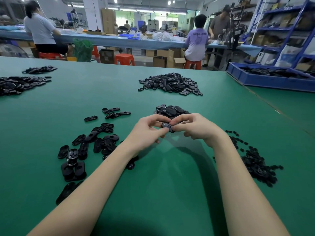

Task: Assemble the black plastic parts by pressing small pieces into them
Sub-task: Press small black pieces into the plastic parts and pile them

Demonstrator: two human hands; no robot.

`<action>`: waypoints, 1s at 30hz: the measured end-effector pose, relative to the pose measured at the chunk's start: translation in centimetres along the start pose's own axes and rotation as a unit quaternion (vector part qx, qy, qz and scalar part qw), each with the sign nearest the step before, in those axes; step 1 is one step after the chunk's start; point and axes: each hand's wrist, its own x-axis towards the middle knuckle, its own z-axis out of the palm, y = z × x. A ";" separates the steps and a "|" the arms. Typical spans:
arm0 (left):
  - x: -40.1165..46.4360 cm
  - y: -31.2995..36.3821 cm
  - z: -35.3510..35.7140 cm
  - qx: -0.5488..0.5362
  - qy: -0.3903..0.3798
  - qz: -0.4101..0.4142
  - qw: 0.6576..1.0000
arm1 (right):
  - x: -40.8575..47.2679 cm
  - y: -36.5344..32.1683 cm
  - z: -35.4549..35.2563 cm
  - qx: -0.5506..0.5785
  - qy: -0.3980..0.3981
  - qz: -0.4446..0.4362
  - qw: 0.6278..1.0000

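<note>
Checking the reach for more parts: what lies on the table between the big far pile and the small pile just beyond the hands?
In the head view, only bare green mat lies between the big pile and the small pile.

One black oval plastic part (167, 127) is held above the green bench (153, 193), pinched between left hand (148, 132) and right hand (196, 128). More oval black parts are scattered at left (95, 142), heaped just behind the hands (172, 110) and piled farther back (170, 84). Small black pieces are heaped at right (255, 164).
</note>
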 end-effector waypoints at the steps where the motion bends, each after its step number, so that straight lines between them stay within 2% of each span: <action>1: -0.1 0.0 0.2 -0.010 0.000 -0.003 1.000 | 0.0 0.1 -0.1 0.001 -0.003 0.001 1.000; 5: 0.0 -0.2 1.1 -0.070 0.029 -0.040 0.996 | 0.0 0.5 -0.8 0.010 0.022 0.011 1.000; 9: -0.2 -0.2 2.3 -0.154 0.027 -0.085 0.984 | -0.1 1.8 -2.5 -0.080 0.147 0.020 0.986; 12: -0.2 0.0 2.9 -0.176 0.015 -0.100 0.979 | -0.3 3.4 -3.7 -0.146 0.251 0.060 0.955; 14: -0.2 -0.1 3.0 -0.179 0.012 -0.104 0.978 | -0.4 4.3 -4.1 -0.175 0.287 0.082 0.938; 21: -0.2 -0.3 3.0 -0.172 0.009 -0.105 0.979 | -0.1 5.8 -3.5 -0.223 0.267 0.109 0.931; 30: -0.3 -0.2 3.1 -0.152 0.004 -0.108 0.982 | -0.2 5.2 -3.6 -0.231 0.263 0.148 0.925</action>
